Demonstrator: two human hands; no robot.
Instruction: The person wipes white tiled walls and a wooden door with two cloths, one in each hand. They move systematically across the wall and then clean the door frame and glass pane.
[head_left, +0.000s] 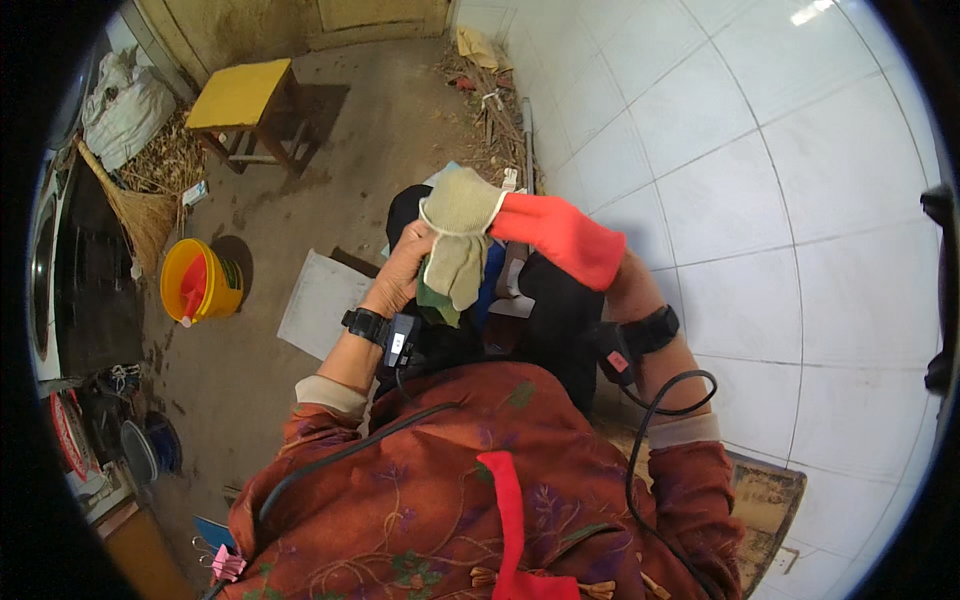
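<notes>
My left hand (409, 262) grips the edge of a beige knit work glove (461, 202), whose cuff bulges up above my fingers. Below that cuff hang more beige knit cloth (456, 274) and a dark green piece (439, 304). A red glove (559, 229) covers my right hand (559, 232), its finger parts reaching the beige cuff's right edge; those fingertips are partly hidden there. Another red strip of fabric (506, 502) lies on the front of my patterned rust-red jacket. Both wrists wear black straps with small devices.
A yellow-topped stool (240, 94) stands at the upper left. Below it are a straw broom (139, 217) and a yellow bucket (196, 281) holding a red item. A pale flat board (322, 300) lies on the floor. The white tiled wall (720, 225) rises close at the right, with twigs (487, 105) along its base.
</notes>
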